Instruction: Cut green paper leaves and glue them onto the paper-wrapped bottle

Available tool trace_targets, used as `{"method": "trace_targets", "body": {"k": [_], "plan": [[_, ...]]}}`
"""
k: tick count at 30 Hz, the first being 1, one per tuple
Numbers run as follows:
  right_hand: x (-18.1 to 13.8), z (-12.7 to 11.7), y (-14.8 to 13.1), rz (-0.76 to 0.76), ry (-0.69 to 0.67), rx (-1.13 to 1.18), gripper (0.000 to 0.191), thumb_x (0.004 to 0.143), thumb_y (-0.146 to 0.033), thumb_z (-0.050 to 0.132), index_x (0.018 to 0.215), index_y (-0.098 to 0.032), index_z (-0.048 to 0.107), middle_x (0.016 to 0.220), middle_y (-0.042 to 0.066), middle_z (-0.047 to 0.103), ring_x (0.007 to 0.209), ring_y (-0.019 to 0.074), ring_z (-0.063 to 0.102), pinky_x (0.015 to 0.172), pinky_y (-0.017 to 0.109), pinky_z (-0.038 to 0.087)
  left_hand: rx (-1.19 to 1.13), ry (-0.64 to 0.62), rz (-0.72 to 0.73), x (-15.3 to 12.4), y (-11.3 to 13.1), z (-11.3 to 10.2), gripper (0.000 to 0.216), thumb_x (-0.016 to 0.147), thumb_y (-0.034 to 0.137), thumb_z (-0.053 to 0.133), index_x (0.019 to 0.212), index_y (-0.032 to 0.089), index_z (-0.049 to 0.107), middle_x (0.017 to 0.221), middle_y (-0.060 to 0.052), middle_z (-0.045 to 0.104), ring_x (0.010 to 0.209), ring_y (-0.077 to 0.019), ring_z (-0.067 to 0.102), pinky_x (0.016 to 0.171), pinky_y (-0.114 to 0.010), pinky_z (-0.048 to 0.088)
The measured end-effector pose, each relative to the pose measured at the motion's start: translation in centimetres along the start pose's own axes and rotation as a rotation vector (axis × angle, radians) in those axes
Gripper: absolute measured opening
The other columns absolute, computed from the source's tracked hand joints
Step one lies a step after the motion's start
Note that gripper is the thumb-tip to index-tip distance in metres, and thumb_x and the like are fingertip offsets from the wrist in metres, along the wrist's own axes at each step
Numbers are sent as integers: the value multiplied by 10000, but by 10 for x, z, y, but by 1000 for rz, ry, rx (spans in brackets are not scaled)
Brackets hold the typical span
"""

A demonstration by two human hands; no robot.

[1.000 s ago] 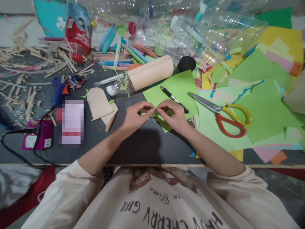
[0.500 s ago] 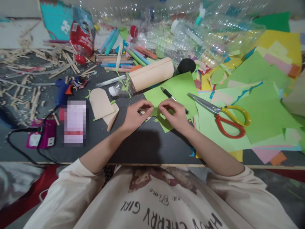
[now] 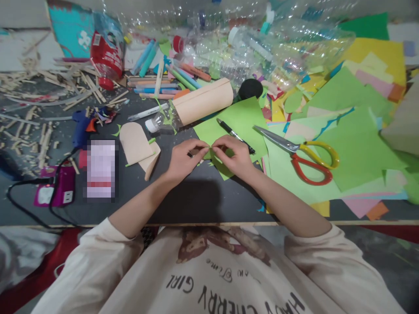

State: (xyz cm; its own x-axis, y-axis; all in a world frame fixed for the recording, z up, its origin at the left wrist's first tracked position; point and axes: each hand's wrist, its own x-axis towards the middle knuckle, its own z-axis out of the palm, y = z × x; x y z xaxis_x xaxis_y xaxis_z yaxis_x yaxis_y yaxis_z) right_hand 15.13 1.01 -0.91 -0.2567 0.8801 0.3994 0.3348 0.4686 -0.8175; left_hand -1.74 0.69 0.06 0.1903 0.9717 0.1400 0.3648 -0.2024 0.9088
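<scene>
Free to pass over the bare near strip of the bench [image 3: 183,203], between left forearm [image 3: 140,203] and right forearm [image 3: 283,203]. Narrower between the left hand [image 3: 185,159] and the beige cutouts [image 3: 135,141]. Cramped farther left by the phone [image 3: 101,168], the looped black cord [image 3: 28,179] and the glue gun [image 3: 80,126], with wooden sticks [image 3: 46,139] strewn beyond. Blocked ahead by the beige-wrapped bottle [image 3: 203,102] lying aslant, and behind by heaped clear plastic bottles [image 3: 252,43]. Hemmed in beside the right hand [image 3: 232,157] by the black pen [image 3: 231,131], then by the scissors [image 3: 288,146], handles splayed. Low and flat past them, over green sheets [image 3: 363,152]
</scene>
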Motion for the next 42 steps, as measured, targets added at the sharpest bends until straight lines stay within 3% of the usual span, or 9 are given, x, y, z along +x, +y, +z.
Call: {"method": "trace_targets", "body": {"k": [5, 10, 14, 20, 26, 33, 38, 42], "plan": [[1, -1, -1, 6, -10, 21, 144, 873, -246, 525, 740, -207, 566, 677, 2, 607, 610, 121, 548, 554, 248, 433, -141, -41, -58, 3, -1, -1, 277, 769, 457, 663, 731, 183, 684, 621, 0, 649, 492, -98, 564, 531, -226, 467], [-1, 1, -1, 109, -12, 60, 104, 860, -254, 521, 774, -205, 555, 706, 3, 612, 623, 124, 548, 574, 257, 440, -139, -27, -91, 4, 0, -2, 302, 763, 479, 654, 713, 182, 659, 654, -3, 649, 515, -98, 565, 546, -227, 472], [-1, 0, 0, 104, -26, 54, 102, 856, -242, 516, 766, -206, 548, 690, -1, 594, 604, 122, 533, 564, 256, 433, -173, -36, -90, 6, -4, -2, 357, 759, 536, 633, 747, 179, 630, 687, 2, 624, 597, -107, 583, 588, -229, 482], [-3, -4, -3, 77, 41, 36, 81, 869, -212, 476, 811, -212, 532, 724, -4, 598, 587, 108, 536, 546, 244, 426, -158, 93, 9, 9, -7, -5, 312, 752, 495, 669, 730, 184, 675, 757, -18, 609, 676, -110, 579, 619, -235, 487], [-4, -1, -4, 69, -8, 8, 63, 843, -205, 502, 799, -210, 548, 683, -17, 604, 535, 95, 529, 512, 231, 427, -425, 95, -221, 9, -12, -2, 315, 701, 470, 721, 789, 176, 653, 630, 24, 611, 506, -77, 551, 519, -211, 497], [-5, -1, -3, 136, 46, 145, 78, 841, -198, 517, 810, -190, 589, 697, -1, 639, 542, 103, 606, 512, 228, 484, -494, 132, -234, 11, -18, -1, 370, 644, 491, 763, 771, 166, 641, 574, 32, 613, 501, -79, 575, 503, -190, 510], [-5, 0, -1, 161, 126, 210, 80, 834, -226, 567, 788, -192, 622, 717, 6, 684, 561, 108, 641, 537, 229, 530, -353, 70, -192, 6, -8, 0, 331, 728, 467, 700, 805, 148, 658, 626, 5, 656, 533, -94, 612, 545, -205, 525], [-2, -1, -3, 63, 129, 175, 77, 825, -217, 594, 787, -206, 661, 738, 22, 707, 622, 122, 647, 515, 228, 506, -46, 4, -5, 1, 3, -1, 181, 820, 305, 601, 782, 148, 683, 715, -20, 693, 622, -97, 633, 595, -188, 500]]}}
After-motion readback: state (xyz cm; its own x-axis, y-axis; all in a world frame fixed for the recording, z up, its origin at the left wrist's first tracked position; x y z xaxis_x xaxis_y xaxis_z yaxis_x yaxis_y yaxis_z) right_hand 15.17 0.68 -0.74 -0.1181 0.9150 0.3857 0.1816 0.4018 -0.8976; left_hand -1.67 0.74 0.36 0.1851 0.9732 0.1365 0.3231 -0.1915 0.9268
